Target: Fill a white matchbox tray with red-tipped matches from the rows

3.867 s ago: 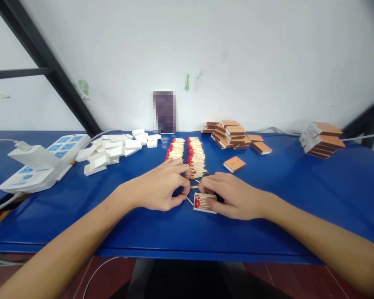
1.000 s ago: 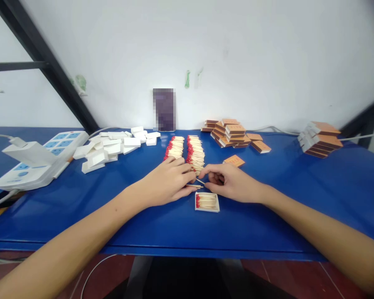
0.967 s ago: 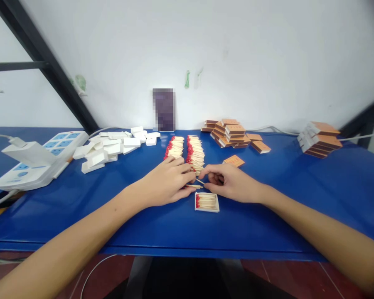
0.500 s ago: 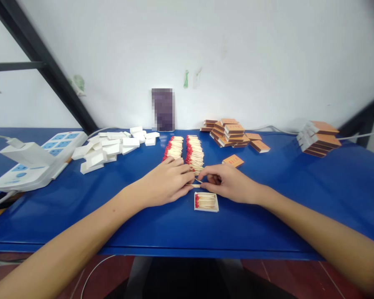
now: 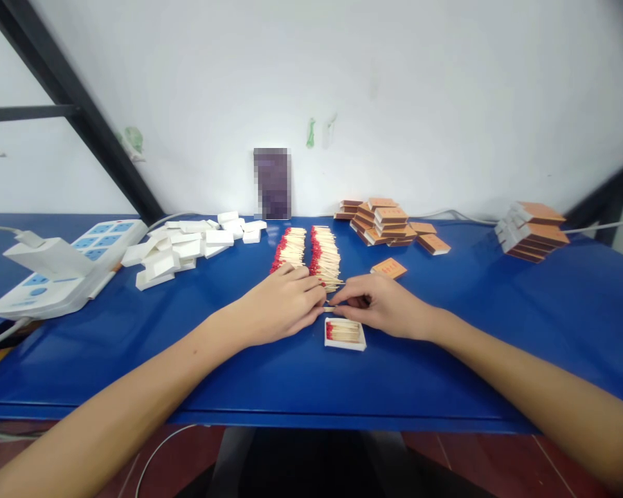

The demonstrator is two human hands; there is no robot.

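Observation:
My left hand [image 5: 285, 304] is closed, thumb and fingertips pinching the left end of a few matches [image 5: 330, 309]. From the other side my right hand [image 5: 387, 304] pinches their right end between thumb and forefinger. How many matches there are is hidden by the fingers. Just in front of the hands, a white matchbox tray [image 5: 364, 340] lies flat, partly filled with matches whose red heads [image 5: 329, 330] point left. Behind the hands run two rows of piled matches, a left row [image 5: 293, 245] and a right row [image 5: 326, 252], heads to the left.
White empty-looking trays [image 5: 179, 245] are heaped at left beside a power strip [image 5: 57, 287]. Orange matchbox sleeves [image 5: 389, 218] are piled at the back, with one sleeve [image 5: 389, 268] near my right hand. Stacked matchboxes [image 5: 534, 232] stand far right. A pixelated dark rectangle [image 5: 273, 183] leans on the wall.
My two hands have come slightly closer together, and less of the matches shows between the fingertips. The tray and the piles stay where they were.

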